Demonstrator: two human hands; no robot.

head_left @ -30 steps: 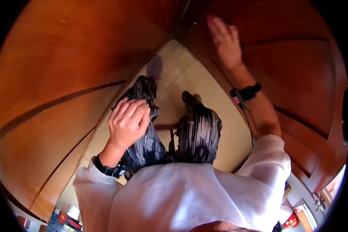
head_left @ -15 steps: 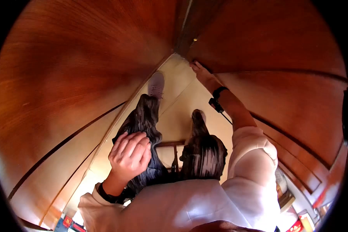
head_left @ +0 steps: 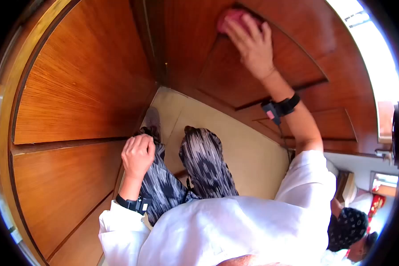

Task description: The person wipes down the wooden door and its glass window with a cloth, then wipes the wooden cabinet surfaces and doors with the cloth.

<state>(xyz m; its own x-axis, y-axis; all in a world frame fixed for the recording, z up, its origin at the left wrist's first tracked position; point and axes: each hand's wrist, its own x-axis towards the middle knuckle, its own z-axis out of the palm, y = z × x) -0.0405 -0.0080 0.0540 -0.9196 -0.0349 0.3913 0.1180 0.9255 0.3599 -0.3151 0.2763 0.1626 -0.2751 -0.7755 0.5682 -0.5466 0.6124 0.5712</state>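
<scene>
My right hand [head_left: 252,46] is pressed on a pink-red cloth [head_left: 232,20], which lies against the upper part of the brown wooden door panel [head_left: 297,48] on the right. Its fingers are bent over the cloth. A black strap with a small device [head_left: 279,107] is round that wrist. My left hand [head_left: 138,155] rests on my knee, over the dark patterned trousers [head_left: 162,181], with its fingers together and curled; nothing shows in it. Another strap with a device [head_left: 137,205] sits on the left wrist.
A second wooden panel [head_left: 75,88] rises on the left and meets the right one at a corner. Pale floor [head_left: 252,164] lies between them. At the lower right another person in a dark patterned head covering [head_left: 348,228] is partly in view, near a bright room.
My right hand has moved from low by the corner up onto the right panel, where the cloth now shows. The view has turned right. My left hand stays on the knee.
</scene>
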